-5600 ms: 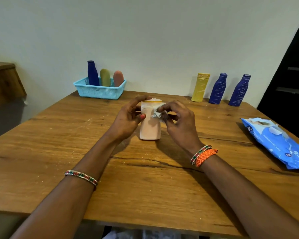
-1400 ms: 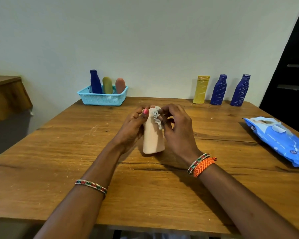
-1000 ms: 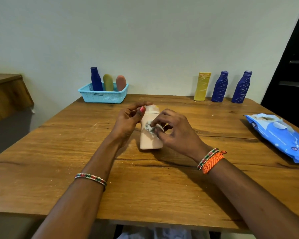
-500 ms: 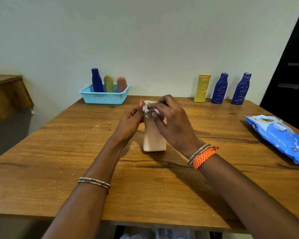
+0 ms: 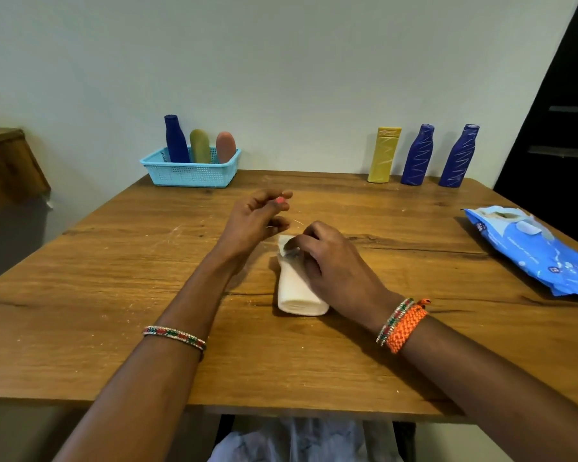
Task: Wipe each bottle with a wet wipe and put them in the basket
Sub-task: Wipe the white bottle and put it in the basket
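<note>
A: Where was the bottle (image 5: 297, 288)?
B: Lying on its side on the table (image 5: 114, 295), near the middle, base toward the person. It was pale peach.
A: And the hands?
B: The right hand (image 5: 327, 265) lay over the bottle's far end, fingers curled down, pinching a small wipe (image 5: 286, 243) against it. The left hand (image 5: 254, 221) hovered just beside it, fingers loosely curled, holding nothing.
A: The basket (image 5: 191, 171)?
B: At the far left by the wall, with three bottles standing in it: blue (image 5: 176, 140), olive (image 5: 200, 146), pink (image 5: 225, 147).
A: Others?
B: One yellow bottle (image 5: 382, 155) and two blue ones (image 5: 417, 155) (image 5: 458, 156) stood far right. A wipes pack (image 5: 534, 248) lay at the right edge.
</note>
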